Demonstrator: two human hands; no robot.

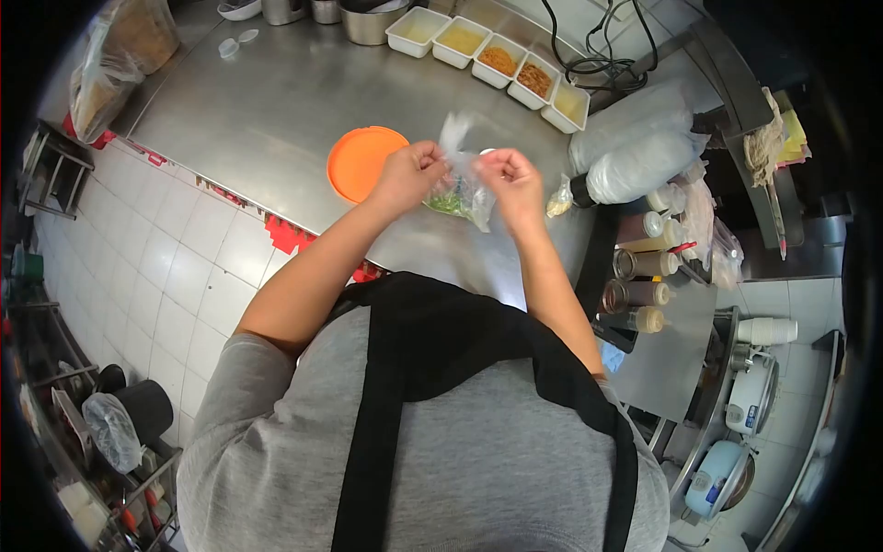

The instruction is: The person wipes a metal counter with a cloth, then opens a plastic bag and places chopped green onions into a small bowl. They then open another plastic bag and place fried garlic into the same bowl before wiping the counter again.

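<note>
A clear plastic bag (471,204) with chopped green pieces inside hangs between my hands, low over the steel counter. My left hand (409,177) pinches the bag's upper left edge. My right hand (515,184) is closed in a pinch at the upper right edge. The top of the bag stands up between them and is blurred. Just left of my left hand lies a round orange lid or plate (361,162). A small white round thing is partly hidden behind my right fingers.
White tubs of food (498,61) line the counter's back edge (303,83) beside a metal pot (372,24). To the right are rolls of plastic bags (639,170), a small knotted bag (559,198) and several sauce bottles (644,294). Hanging cables (602,64) dangle at back right.
</note>
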